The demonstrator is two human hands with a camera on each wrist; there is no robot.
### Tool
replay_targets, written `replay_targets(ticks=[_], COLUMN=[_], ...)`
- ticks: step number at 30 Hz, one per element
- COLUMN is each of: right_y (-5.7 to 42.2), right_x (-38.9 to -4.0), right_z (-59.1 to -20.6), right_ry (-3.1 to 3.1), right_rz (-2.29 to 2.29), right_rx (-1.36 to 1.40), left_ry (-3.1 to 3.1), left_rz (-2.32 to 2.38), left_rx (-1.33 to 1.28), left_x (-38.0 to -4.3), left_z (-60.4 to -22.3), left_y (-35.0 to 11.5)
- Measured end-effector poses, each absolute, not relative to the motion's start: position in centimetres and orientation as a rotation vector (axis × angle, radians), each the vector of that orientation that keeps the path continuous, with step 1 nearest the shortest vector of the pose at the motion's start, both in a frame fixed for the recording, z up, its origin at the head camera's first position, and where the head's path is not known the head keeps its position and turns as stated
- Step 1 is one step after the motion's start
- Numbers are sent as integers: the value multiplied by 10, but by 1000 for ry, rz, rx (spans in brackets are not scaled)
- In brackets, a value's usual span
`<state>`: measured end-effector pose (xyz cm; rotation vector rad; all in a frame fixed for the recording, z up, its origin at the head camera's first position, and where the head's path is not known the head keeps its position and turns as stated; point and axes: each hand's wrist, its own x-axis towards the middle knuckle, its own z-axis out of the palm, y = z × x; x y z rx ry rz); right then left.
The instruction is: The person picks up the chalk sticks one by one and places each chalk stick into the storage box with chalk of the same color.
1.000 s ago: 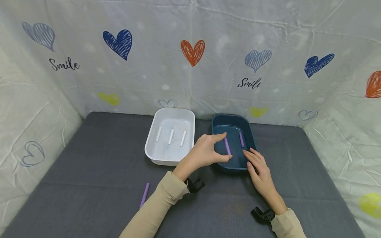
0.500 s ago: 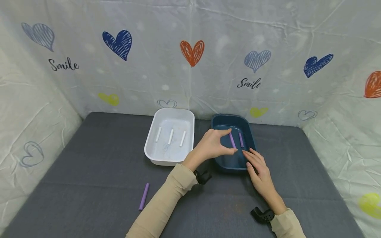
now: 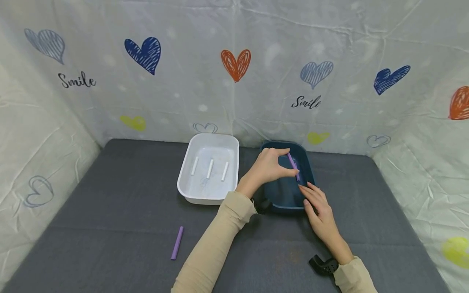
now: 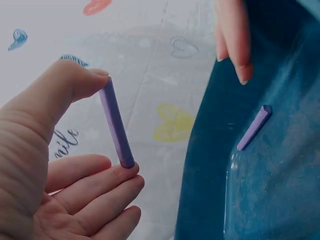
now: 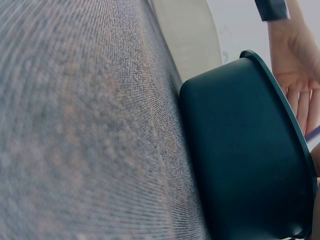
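My left hand (image 3: pixel 271 166) pinches a purple chalk stick (image 4: pixel 117 125) by its two ends, between thumb and a fingertip, above the dark blue tub (image 3: pixel 283 199). In the left wrist view a second purple chalk (image 4: pixel 255 127) lies on the tub's floor; the head view shows it mostly behind the held one. At the tub's front right corner, my right hand (image 3: pixel 320 213) rests with fairly straight fingers over the rim. Only a bit of that hand shows at the edge of the right wrist view, beside the tub wall (image 5: pixel 245 145).
Left of the blue tub stands a white tub (image 3: pixel 205 199) with three white chalk sticks (image 3: pixel 210 169) lying apart in it. Another purple chalk (image 3: pixel 177 243) lies on the grey tabletop (image 3: pixel 121 219), near the front. Behind the table hangs a printed cloth (image 3: pixel 183 81).
My left hand has moved away from me and to the right over the blue tub, with the purple chalk still pinched. The right hand has stayed at the rim.
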<state>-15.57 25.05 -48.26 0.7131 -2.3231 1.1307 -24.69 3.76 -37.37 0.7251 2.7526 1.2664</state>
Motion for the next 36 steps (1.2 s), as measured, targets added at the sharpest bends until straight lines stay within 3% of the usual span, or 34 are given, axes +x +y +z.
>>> replay_targets(ticks=[28,36], right_y=[250,250], right_x=[-159,-155], right_z=[-483,-481], right_ry=[-2315,-2353], right_rz=[1140,1149], right_rx=[725,694], left_ry=[2750,2825], left_rz=[1304,1059], left_rx=[629,696], left_x=[-285,-286], left_z=[-419,-425], left_y=[62,65])
